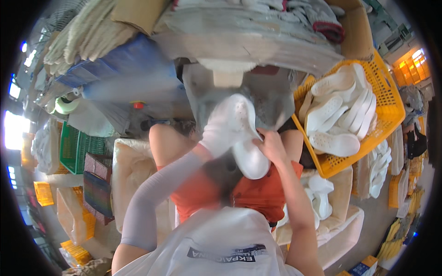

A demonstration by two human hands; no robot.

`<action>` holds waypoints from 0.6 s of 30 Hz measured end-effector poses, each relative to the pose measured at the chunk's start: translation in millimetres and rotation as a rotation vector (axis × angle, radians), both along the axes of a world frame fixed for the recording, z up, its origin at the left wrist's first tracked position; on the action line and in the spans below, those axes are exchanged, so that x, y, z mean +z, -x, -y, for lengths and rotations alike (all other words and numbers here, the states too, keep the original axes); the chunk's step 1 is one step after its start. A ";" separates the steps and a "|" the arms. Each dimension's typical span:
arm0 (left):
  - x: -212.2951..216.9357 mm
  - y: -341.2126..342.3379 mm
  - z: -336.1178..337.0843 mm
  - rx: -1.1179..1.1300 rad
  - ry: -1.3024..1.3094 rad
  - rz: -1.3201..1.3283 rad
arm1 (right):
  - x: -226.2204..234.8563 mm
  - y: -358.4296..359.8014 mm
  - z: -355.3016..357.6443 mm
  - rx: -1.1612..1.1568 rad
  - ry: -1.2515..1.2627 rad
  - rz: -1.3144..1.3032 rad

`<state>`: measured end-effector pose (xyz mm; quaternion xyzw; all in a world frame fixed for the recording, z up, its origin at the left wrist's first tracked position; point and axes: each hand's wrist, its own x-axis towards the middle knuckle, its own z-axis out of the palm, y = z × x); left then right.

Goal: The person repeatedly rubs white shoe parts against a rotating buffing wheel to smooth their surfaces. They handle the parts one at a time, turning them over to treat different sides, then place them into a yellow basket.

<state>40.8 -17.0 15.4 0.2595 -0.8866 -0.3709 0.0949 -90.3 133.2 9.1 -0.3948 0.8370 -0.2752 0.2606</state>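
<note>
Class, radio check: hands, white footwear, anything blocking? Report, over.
Gloved left hand, bare right hand: both at white footwear. One shoe or two: can't tell. Yellow basket right, not blocking.

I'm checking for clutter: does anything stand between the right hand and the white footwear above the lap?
Nothing visible does: the right hand appears to meet the white footwear directly, at its right edge.

Shoes point(334, 142) lie in a basket point(366, 147) right of the hands point(272, 146), while a crate point(70, 146) stands off to the left.
</note>
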 end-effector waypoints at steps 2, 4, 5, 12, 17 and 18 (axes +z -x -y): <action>-18.5 18.2 -20.5 -0.292 0.311 0.456 | 5.9 9.4 -14.5 0.358 -0.247 -0.498; -40.5 30.7 -18.7 -0.335 0.179 0.311 | 16.0 18.5 -21.9 0.300 0.157 -0.831; -51.2 41.6 -11.7 -0.294 -0.028 0.168 | 22.4 21.5 -25.5 0.088 0.140 -0.870; -105.3 130.8 10.4 0.243 -1.175 -0.714 | 19.4 19.4 -11.5 -0.396 0.531 0.067; -138.5 172.9 49.1 -0.034 -0.940 -0.790 | -10.4 30.9 32.0 -0.519 0.678 0.022; -144.3 175.9 56.5 -0.051 -0.980 -0.769 | -11.0 32.8 43.0 -0.511 0.761 -0.026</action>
